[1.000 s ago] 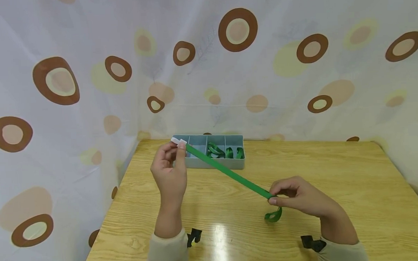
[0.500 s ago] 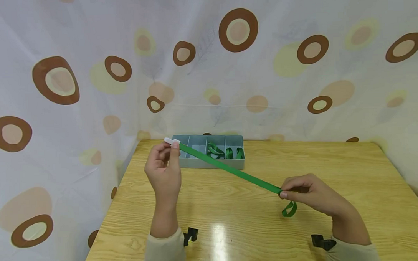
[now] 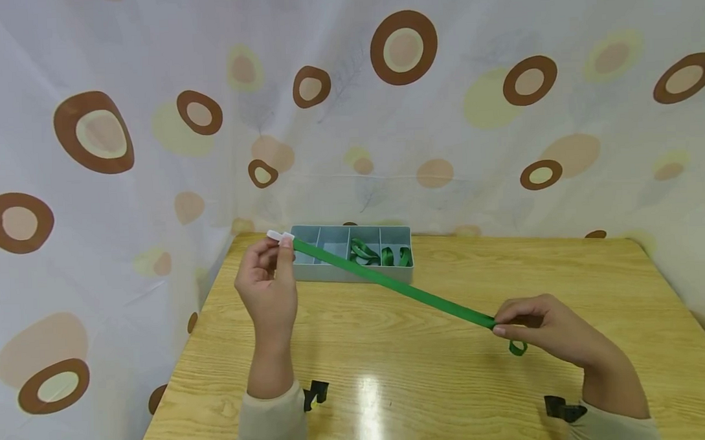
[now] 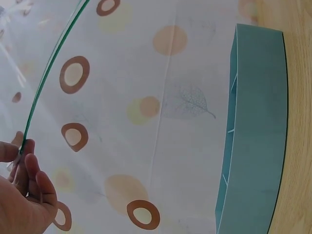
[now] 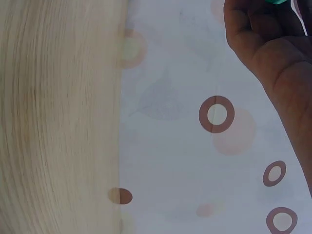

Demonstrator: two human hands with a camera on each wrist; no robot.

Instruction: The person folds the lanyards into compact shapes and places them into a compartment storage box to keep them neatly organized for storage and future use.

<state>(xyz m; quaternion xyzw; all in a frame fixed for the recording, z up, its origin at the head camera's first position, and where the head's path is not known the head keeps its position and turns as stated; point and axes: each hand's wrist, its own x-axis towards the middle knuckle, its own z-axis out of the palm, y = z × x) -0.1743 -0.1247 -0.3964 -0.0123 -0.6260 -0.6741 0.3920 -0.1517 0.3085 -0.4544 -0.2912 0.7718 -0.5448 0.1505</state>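
Observation:
Between my two hands a flat green ribbon (image 3: 401, 287) is stretched, sloping down from left to right over the table. My left hand (image 3: 267, 281) pinches its upper end together with a small white piece (image 3: 274, 236) that sticks out past the fingertips. My right hand (image 3: 557, 329) pinches the ribbon lower down, and a short curled tail (image 3: 517, 348) hangs beneath those fingers. In the left wrist view the ribbon (image 4: 46, 73) rises edge-on from my fingers. The right wrist view shows my right hand (image 5: 278, 48) at the top corner, fingertips mostly cut off.
Behind the ribbon, a grey-blue divided box (image 3: 331, 272) stands at the table's back edge. Curled green ribbons (image 3: 362, 252) lie in its right compartments. A patterned cloth (image 3: 349, 129) hangs behind and left of the wooden table (image 3: 440, 379).
My hands have moved apart, the left one leftward and the right one rightward. The stretched part of the ribbon is longer, and the hanging tail under my right hand is shorter.

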